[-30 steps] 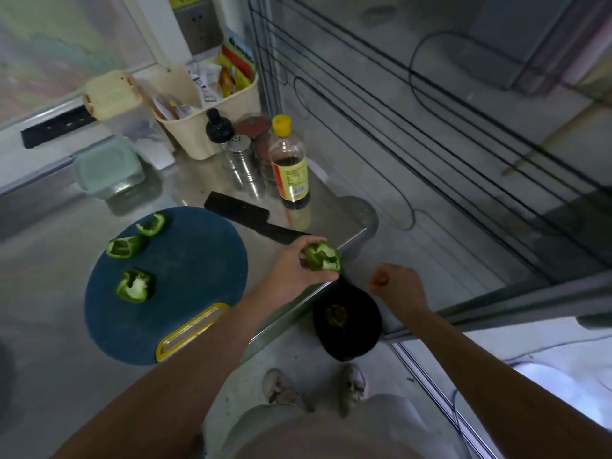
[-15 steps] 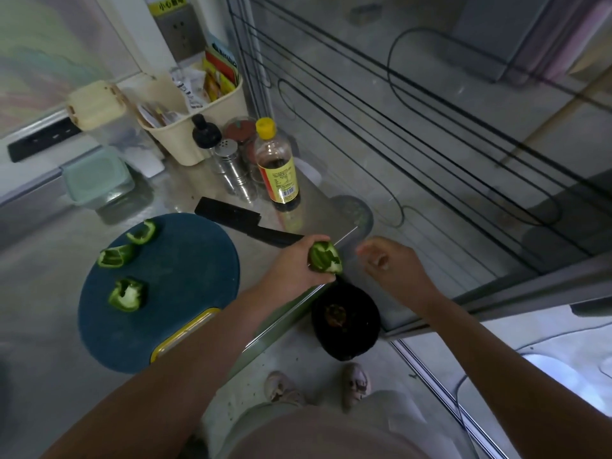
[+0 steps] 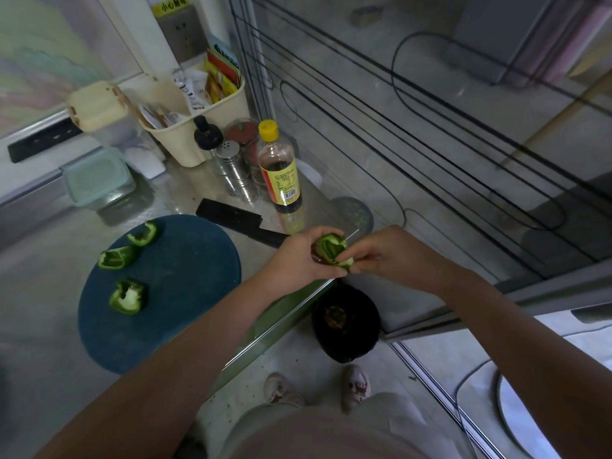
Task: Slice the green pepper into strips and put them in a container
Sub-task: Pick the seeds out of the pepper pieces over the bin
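Right-hand edge of the bench (image 3: 43, 326), near its front corner. The left hand (image 3: 298, 260) holds a pepper piece (image 3: 329, 248) out just past that edge, fingers curled round it from the left. The hollow side faces the other hand. On the floor below stands a black bin (image 3: 346, 321) with some scrap lying in it.

What has changed: a second ago the right hand (image 3: 394, 256) hung apart from the pepper, loosely fisted above the bin. Half a second ago it was on its way in. Now it has closed the gap, and its fingertips pinch a pale bit of pith (image 3: 347, 261) at the lower rim of the piece. The left hand has barely shifted.

My reading: this is cleaning, not cutting. The hand seems to go back and forth, picking out membrane and dropping it in the bin. This looks like the start of another pull.

Nothing else has moved.
- Three cut pieces (image 3: 127, 297) lie apart from one another on the left half of the round blue cutting board (image 3: 185, 286).
- The knife (image 3: 238, 220) lies flat on the bench between the board's far rim and the sauce bottle (image 3: 280, 173), with no hand on it.
- The lidded container (image 3: 97, 180) sits toward the back left corner with its lid on; I see no pepper inside.

The task is early. There are no strips yet, only chunks. Once clean, this piece likely joins the others on the board, and then the knife comes into use.
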The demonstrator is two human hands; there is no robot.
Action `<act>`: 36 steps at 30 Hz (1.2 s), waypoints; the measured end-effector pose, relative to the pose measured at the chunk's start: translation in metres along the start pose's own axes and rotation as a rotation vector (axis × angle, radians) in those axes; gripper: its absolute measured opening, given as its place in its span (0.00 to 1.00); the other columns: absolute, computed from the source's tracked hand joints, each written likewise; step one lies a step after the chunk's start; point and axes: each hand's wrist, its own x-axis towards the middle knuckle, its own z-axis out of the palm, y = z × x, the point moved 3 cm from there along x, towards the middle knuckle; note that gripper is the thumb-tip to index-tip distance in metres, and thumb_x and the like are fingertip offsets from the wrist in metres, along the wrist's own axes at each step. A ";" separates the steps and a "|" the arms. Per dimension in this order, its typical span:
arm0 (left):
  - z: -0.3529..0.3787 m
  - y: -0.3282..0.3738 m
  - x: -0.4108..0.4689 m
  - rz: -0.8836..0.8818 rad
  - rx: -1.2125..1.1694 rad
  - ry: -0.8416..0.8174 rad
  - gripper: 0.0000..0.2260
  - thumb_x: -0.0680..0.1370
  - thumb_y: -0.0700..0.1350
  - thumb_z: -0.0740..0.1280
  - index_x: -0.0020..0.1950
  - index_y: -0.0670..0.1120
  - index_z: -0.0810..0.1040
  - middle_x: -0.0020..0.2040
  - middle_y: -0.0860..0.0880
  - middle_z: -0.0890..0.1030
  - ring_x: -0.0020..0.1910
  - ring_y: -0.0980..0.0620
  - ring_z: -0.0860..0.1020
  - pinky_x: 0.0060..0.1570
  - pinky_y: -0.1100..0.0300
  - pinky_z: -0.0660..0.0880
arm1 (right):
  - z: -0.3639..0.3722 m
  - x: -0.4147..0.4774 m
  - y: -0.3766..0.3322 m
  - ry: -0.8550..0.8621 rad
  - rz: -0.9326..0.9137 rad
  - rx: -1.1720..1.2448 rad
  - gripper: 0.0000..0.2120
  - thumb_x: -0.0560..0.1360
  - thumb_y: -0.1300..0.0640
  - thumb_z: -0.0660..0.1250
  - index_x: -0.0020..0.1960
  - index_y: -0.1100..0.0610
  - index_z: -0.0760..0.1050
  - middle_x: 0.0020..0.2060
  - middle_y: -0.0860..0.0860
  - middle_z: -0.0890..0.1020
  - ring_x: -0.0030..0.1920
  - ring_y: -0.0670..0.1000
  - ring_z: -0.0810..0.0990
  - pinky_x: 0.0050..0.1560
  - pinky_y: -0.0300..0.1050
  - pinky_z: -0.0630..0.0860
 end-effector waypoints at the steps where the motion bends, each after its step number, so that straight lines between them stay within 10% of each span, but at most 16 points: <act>1: 0.000 0.001 0.000 -0.006 -0.028 -0.006 0.26 0.64 0.37 0.78 0.58 0.52 0.75 0.49 0.53 0.80 0.49 0.56 0.79 0.53 0.61 0.77 | -0.002 0.000 0.000 0.020 0.024 0.042 0.13 0.69 0.63 0.74 0.51 0.52 0.83 0.43 0.49 0.86 0.43 0.42 0.82 0.49 0.37 0.77; 15: -0.011 -0.012 -0.006 -0.065 -0.153 0.225 0.21 0.65 0.37 0.77 0.52 0.54 0.75 0.49 0.48 0.80 0.49 0.51 0.80 0.49 0.62 0.78 | 0.011 -0.005 0.002 0.459 0.151 0.229 0.06 0.67 0.62 0.76 0.44 0.57 0.85 0.35 0.47 0.85 0.35 0.40 0.81 0.41 0.27 0.75; 21: -0.015 -0.010 -0.018 0.031 -0.034 0.196 0.28 0.66 0.36 0.76 0.59 0.57 0.72 0.52 0.54 0.78 0.51 0.57 0.80 0.54 0.62 0.77 | 0.026 -0.008 0.014 0.409 0.105 -0.149 0.08 0.71 0.67 0.71 0.48 0.58 0.84 0.41 0.51 0.86 0.40 0.51 0.84 0.44 0.33 0.72; 27: -0.009 -0.001 -0.025 0.151 0.073 0.189 0.27 0.67 0.35 0.76 0.62 0.50 0.71 0.54 0.53 0.76 0.53 0.61 0.77 0.51 0.71 0.74 | 0.023 -0.012 0.001 0.478 0.162 0.061 0.03 0.70 0.61 0.74 0.42 0.54 0.82 0.37 0.46 0.83 0.37 0.36 0.78 0.44 0.28 0.73; 32: -0.003 0.000 -0.022 0.237 0.264 0.249 0.26 0.67 0.39 0.76 0.63 0.45 0.72 0.56 0.48 0.75 0.52 0.56 0.76 0.53 0.66 0.75 | 0.035 -0.010 -0.019 0.478 0.010 0.004 0.11 0.68 0.56 0.75 0.51 0.54 0.83 0.42 0.49 0.84 0.41 0.49 0.80 0.44 0.43 0.74; 36: -0.001 0.005 -0.018 0.279 0.358 0.286 0.24 0.67 0.38 0.76 0.61 0.42 0.74 0.55 0.45 0.76 0.48 0.53 0.77 0.49 0.69 0.74 | 0.043 -0.006 -0.023 0.477 -0.098 -0.088 0.11 0.68 0.60 0.75 0.50 0.57 0.83 0.43 0.51 0.85 0.43 0.45 0.77 0.45 0.32 0.67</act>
